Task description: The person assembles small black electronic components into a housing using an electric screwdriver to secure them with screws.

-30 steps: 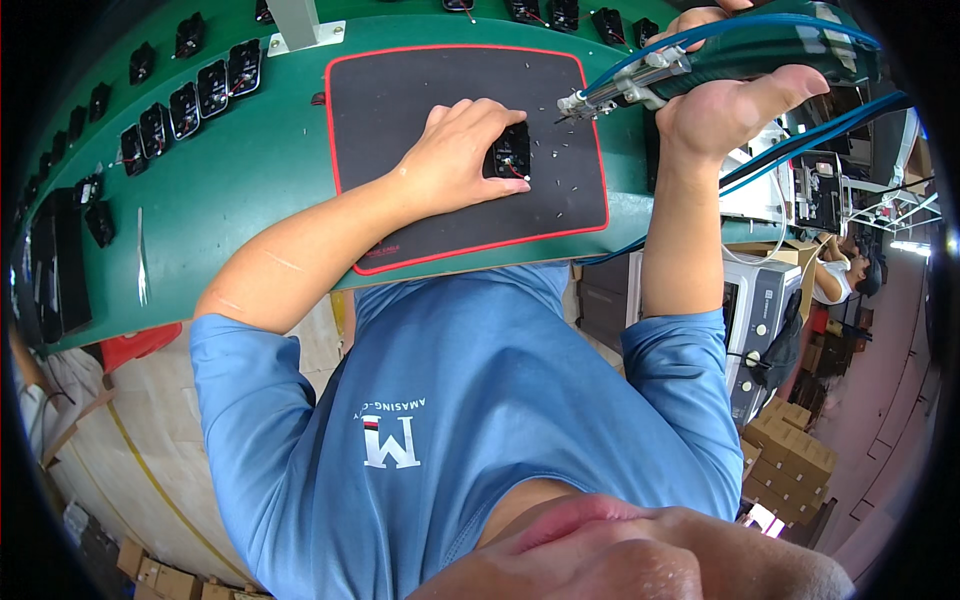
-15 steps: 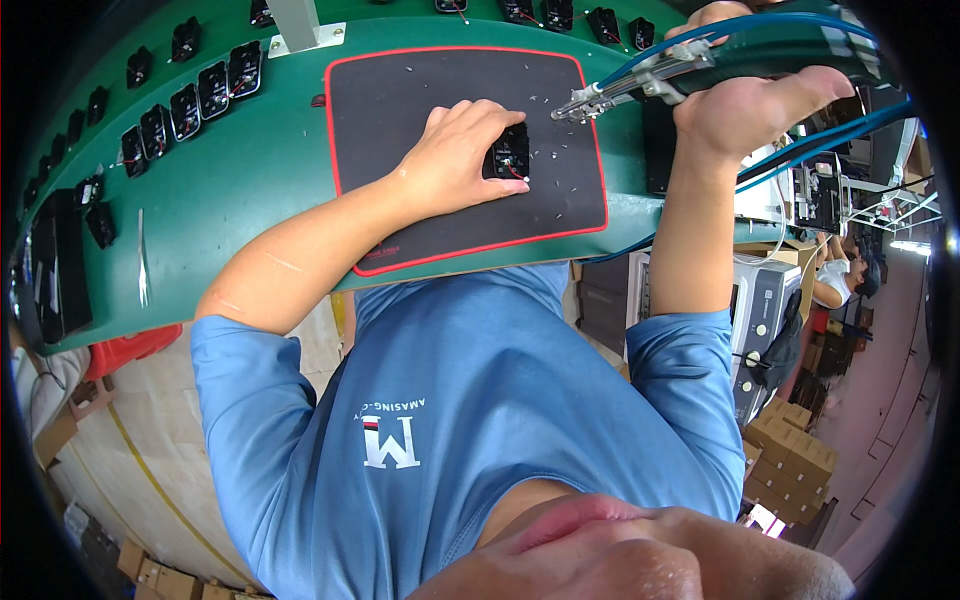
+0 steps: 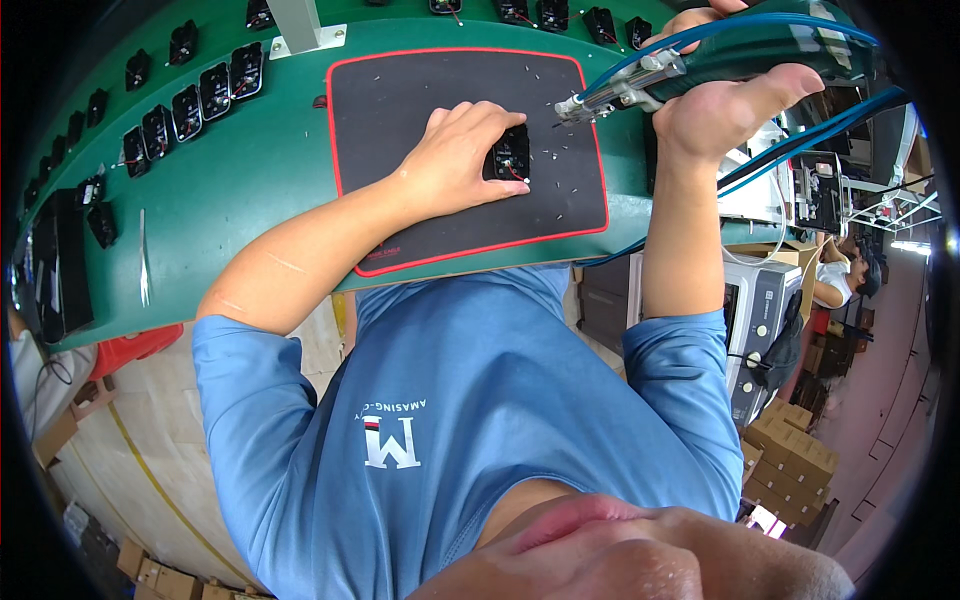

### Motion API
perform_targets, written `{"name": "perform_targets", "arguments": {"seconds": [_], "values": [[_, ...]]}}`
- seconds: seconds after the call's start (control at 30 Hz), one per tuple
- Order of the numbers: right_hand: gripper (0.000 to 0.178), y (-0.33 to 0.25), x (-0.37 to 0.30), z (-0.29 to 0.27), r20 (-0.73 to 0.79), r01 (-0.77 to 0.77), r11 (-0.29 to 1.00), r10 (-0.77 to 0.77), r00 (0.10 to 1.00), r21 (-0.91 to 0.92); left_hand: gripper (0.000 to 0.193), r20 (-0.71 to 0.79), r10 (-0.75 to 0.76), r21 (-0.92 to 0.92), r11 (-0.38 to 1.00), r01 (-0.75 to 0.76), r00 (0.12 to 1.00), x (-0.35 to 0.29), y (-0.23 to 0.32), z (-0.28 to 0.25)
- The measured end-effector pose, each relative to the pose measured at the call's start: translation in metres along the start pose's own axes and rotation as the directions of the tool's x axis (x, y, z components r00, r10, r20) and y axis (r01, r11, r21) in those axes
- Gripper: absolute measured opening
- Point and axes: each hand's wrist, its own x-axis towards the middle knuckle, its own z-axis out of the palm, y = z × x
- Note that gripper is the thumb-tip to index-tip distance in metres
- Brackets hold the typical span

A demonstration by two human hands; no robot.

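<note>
While the left hand (image 3: 455, 160) lies over the left side of a small black housing (image 3: 512, 152), its thumb and fingers clamp the piece at the near and far ends, flat against the dark mat (image 3: 420, 100) on the green table (image 3: 250, 190). The housing sits right of the mat's middle, with a thin red wire (image 3: 516, 172) showing near its lower end.

The right hand (image 3: 715, 115) is wrapped around a dark green tool (image 3: 775, 48), thumb stretched out along the near side and fingertips over the far side. The metal nose (image 3: 585, 105) points left over the mat's right edge, apart from the housing; its height above the mat is hard to judge.

Small loose bits (image 3: 556, 154) lie scattered between nose and housing. If one slips under the housing, the piece could rock or get scratched. The red wire could be nicked or pinched should the nose land off its mark. The left thumb and fingertips are close to the housing's face, so a skidding tip might catch them. A tug from the blue hose (image 3: 790, 20) could also pull the aim aside, and a loosened left grip might let the housing twist.
</note>
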Motion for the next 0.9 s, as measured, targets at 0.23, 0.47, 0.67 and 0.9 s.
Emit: {"name": "perform_targets", "arguments": {"seconds": [0.23,0.47,0.67,0.9], "values": [[0.072,-0.037,0.019,0.022,-0.185,-0.028,0.983,-0.007,0.983,-0.181,0.076,-0.008,0.010,0.002,1.000,-0.010,1.000,0.001,0.000,0.001],[0.073,-0.027,0.012,0.010,-0.015,0.053,0.994,-0.055,0.998,-0.100,0.076,0.001,0.009,0.001,1.000,-0.009,1.000,0.003,0.001,0.001],[0.075,0.007,-0.001,-0.006,-0.078,-0.032,0.998,0.028,0.997,-0.051,0.076,0.007,-0.003,0.001,1.000,0.003,1.000,0.001,0.000,0.000],[0.070,-0.006,-0.002,0.010,-0.233,-0.019,0.989,0.053,0.971,0.146,0.076,0.003,-0.002,-0.004,1.000,0.002,1.000,0.001,-0.002,0.001]]}}
